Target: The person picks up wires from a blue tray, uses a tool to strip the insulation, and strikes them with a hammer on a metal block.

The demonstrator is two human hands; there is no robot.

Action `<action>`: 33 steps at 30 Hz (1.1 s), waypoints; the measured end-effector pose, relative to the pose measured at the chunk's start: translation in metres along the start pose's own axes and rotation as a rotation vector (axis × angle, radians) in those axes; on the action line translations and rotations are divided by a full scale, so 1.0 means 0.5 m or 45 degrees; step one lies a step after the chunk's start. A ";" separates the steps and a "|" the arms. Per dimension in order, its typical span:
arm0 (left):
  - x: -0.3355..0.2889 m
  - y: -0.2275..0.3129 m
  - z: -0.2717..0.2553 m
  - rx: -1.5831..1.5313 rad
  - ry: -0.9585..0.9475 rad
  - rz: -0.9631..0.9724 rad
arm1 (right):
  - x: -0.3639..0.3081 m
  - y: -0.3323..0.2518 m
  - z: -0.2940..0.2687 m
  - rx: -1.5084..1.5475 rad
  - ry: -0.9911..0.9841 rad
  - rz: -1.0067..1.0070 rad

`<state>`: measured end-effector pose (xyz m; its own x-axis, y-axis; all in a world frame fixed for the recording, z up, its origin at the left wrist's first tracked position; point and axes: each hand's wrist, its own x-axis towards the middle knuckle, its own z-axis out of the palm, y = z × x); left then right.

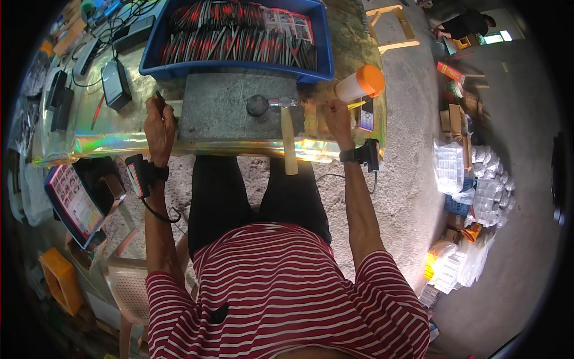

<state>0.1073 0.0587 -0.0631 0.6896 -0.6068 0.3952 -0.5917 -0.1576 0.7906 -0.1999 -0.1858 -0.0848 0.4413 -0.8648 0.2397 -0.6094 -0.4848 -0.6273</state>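
My left hand [159, 128] is closed at the left end of a grey slab [221, 105] on the table, with a small dark tip of something showing at its fingertips. On the right, my right hand [339, 124] has its fingers pinched together just below a white jar with an orange lid [353, 90]; what they hold is too small to name. Beside those fingers lies a thin yellow stick-like item [357, 105]. Between my hands, a hammer [289, 137] rests on the slab, its wooden handle jutting over the table's near edge. A dark round piece [258, 105] sits at the hammer head's left.
A blue bin [239, 70] full of red-and-black packaged pieces stands behind the slab. Black boxy devices [116, 85], cables and a red pen-like stick [98, 112] occupy the table's left. A plastic chair [128, 287] is at lower left; wrapped bundles [487, 185] line the right floor.
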 end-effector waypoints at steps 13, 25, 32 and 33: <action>-0.030 -0.004 -0.005 -0.132 -0.059 -0.203 | 0.010 -0.009 0.005 -0.064 0.032 0.138; -0.036 -0.014 -0.007 -0.369 -0.081 -0.323 | 0.037 0.012 0.021 -0.068 0.007 0.089; -0.041 -0.015 0.000 -0.489 -0.076 -0.317 | 0.047 0.034 0.019 0.051 -0.111 0.302; -0.041 -0.017 -0.002 -0.485 -0.071 -0.320 | 0.047 0.021 0.019 0.053 -0.116 0.298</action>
<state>0.0987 0.0733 -0.0775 0.7624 -0.6291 0.1518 -0.2061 -0.0136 0.9784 -0.1895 -0.2100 -0.0927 0.3503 -0.9365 0.0174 -0.6749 -0.2653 -0.6885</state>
